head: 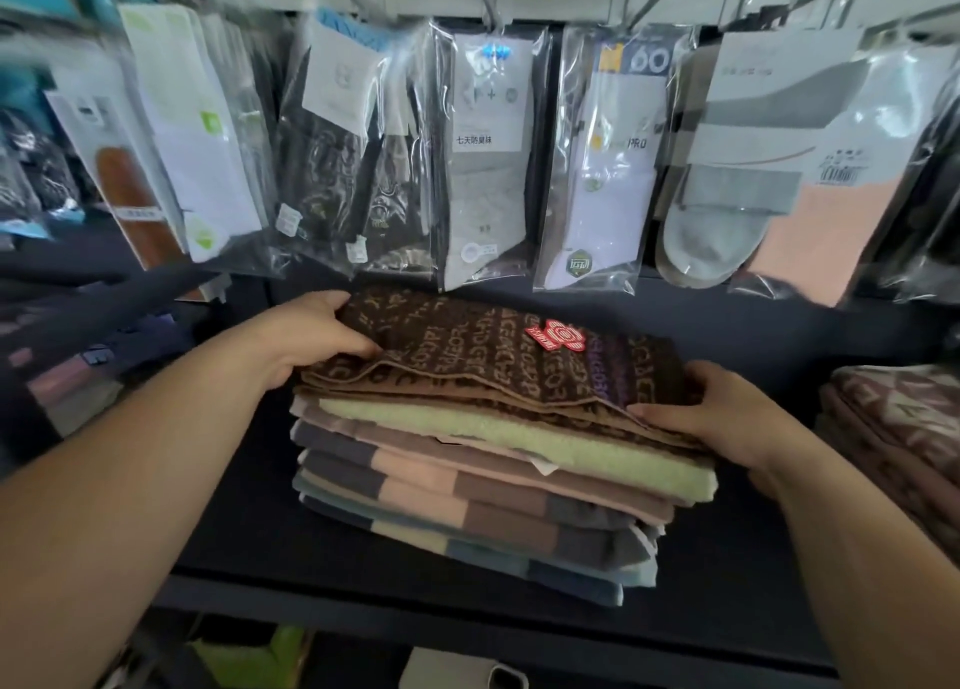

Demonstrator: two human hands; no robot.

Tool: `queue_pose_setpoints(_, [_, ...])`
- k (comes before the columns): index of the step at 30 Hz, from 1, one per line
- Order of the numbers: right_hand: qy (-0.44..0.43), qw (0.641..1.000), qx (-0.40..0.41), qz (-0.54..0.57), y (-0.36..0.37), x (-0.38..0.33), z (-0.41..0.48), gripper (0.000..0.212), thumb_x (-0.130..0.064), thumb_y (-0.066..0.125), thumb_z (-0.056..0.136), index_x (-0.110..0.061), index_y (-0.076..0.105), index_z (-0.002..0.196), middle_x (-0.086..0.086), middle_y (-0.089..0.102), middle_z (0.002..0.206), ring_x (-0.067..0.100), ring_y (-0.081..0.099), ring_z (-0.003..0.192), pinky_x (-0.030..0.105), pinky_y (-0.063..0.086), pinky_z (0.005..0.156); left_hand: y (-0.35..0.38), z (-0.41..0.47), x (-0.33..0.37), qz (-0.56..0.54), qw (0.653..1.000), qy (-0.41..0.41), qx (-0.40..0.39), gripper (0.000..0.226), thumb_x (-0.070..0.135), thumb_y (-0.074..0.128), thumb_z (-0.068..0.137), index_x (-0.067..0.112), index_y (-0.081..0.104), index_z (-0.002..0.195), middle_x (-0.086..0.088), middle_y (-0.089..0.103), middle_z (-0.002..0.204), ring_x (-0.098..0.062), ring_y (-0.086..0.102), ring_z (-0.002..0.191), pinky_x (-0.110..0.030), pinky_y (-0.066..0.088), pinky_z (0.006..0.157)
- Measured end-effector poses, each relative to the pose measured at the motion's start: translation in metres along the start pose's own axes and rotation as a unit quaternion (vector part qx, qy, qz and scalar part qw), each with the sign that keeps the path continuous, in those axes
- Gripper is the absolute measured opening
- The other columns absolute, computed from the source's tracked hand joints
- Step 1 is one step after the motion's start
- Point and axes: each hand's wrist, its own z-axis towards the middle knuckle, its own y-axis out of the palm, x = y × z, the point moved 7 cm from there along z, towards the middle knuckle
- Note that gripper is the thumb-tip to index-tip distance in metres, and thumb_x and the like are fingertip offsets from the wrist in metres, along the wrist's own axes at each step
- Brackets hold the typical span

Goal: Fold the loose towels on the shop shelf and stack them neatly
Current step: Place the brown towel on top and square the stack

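Observation:
A folded brown towel (493, 361) patterned with letters and bearing a red sticker (556, 335) lies on top of a stack of folded towels (467, 496) on the dark shelf (249, 532). Under it are a pale green towel (519, 433) and several striped ones. My left hand (311, 335) grips the brown towel's left end, thumb on top and fingers over its far corner. My right hand (711, 407) holds its right end, thumb lying along the front edge and fingers curled over the side.
Packets of socks (483, 158) hang on hooks just above and behind the stack. Another pile of patterned towels (904, 428) sits at the right edge of the shelf. Folded fabrics (78, 376) lie at the left. The shelf's front edge (467, 626) runs below.

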Motion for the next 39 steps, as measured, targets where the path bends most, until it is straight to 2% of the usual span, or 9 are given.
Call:
queue_pose_setpoints(4, [-0.004,1.000,-0.002,0.026,0.002,0.001,-0.002,0.055,-0.027,0.092,0.070,-0.018,0.062,0.115,-0.003,0.071,0.104,0.010,0.068,0.090,0.020,0.049,0.066,0.003,0.001,0.002,-0.057,0.998,-0.011,-0.034,0.046,-0.002,0.073,0.084,0.027,0.066,0.118,-0.008,0.077,0.108,-0.027,0.073,0.100,-0.037,0.057,0.087])
queue_pose_setpoints(11, [-0.022,0.999,0.014,0.018,-0.001,0.002,-0.004,0.050,-0.026,0.092,0.069,-0.021,0.064,0.110,-0.006,0.070,0.101,0.009,0.067,0.089,0.020,0.048,0.066,-0.006,0.006,-0.001,-0.147,0.986,-0.059,0.050,0.038,0.023,0.082,0.083,0.007,0.072,0.116,-0.017,0.075,0.110,-0.034,0.072,0.100,-0.048,0.056,0.096])
queue_pose_setpoints(17, [-0.045,0.997,0.058,-0.028,-0.007,-0.003,-0.004,0.052,-0.036,0.093,0.066,-0.021,0.068,0.109,-0.008,0.070,0.099,0.007,0.065,0.087,0.021,0.047,0.067,-0.014,-0.013,0.003,-0.171,0.982,-0.065,0.047,0.014,0.015,0.071,0.088,0.009,0.074,0.100,-0.017,0.076,0.099,-0.031,0.071,0.088,-0.039,0.056,0.078])
queue_pose_setpoints(21, [-0.080,0.988,0.089,-0.102,-0.011,-0.010,0.000,0.076,-0.046,0.092,0.063,-0.018,0.064,0.128,-0.001,0.066,0.116,0.014,0.061,0.100,0.030,0.047,0.083,-0.023,-0.026,0.007,-0.177,0.981,-0.044,0.067,0.013,0.015,0.070,0.090,0.009,0.074,0.100,-0.016,0.077,0.102,-0.030,0.073,0.091,-0.042,0.058,0.086])
queue_pose_setpoints(24, [-0.100,0.977,0.094,-0.165,-0.012,-0.014,0.001,0.077,-0.054,0.089,0.064,-0.025,0.063,0.130,0.004,0.060,0.117,0.019,0.057,0.105,0.033,0.047,0.091,-0.021,-0.039,0.008,-0.236,0.968,-0.062,0.055,0.015,0.019,0.068,0.092,0.008,0.071,0.102,-0.014,0.078,0.089,-0.026,0.074,0.070,-0.036,0.060,0.062])
queue_pose_setpoints(29, [-0.152,0.951,0.080,-0.257,-0.004,-0.031,-0.005,0.042,-0.054,0.075,0.079,-0.041,0.067,0.119,-0.005,0.062,0.119,0.027,0.057,0.114,0.051,0.048,0.099,0.004,-0.066,0.006,-0.399,0.914,-0.074,0.002,0.023,0.015,0.057,0.093,0.005,0.065,0.112,-0.014,0.072,0.088,-0.025,0.071,0.071,-0.035,0.063,0.062])
queue_pose_setpoints(32, [-0.179,0.936,0.067,-0.296,0.010,-0.047,-0.014,0.029,-0.050,0.063,0.090,-0.043,0.068,0.118,-0.011,0.063,0.124,0.024,0.053,0.122,0.054,0.046,0.099,0.022,-0.083,0.014,-0.490,0.870,-0.051,-0.029,0.017,0.007,0.056,0.083,0.002,0.071,0.080,-0.011,0.070,0.071,-0.021,0.070,0.060,-0.029,0.060,0.054])
queue_pose_setpoints(37, [-0.285,0.927,0.036,-0.239,0.039,-0.099,-0.059,0.079,-0.088,0.039,0.078,-0.037,0.060,0.135,-0.011,0.062,0.130,0.016,0.050,0.128,0.050,0.046,0.104,0.037,-0.098,0.024,-0.617,0.787,-0.001,-0.017,0.014,0.009,0.061,0.075,0.001,0.063,0.086,-0.006,0.063,0.081,-0.015,0.062,0.073,-0.028,0.054,0.079])
queue_pose_setpoints(39, [-0.349,0.914,-0.008,-0.205,0.060,-0.123,-0.084,0.102,-0.096,0.044,0.068,-0.036,0.042,0.150,-0.010,0.052,0.146,0.013,0.044,0.137,0.047,0.042,0.112,0.047,-0.105,0.031,-0.639,0.769,0.013,-0.009,0.012,0.007,0.053,0.091,-0.001,0.061,0.087,-0.005,0.061,0.074,-0.010,0.060,0.059,-0.018,0.054,0.058])
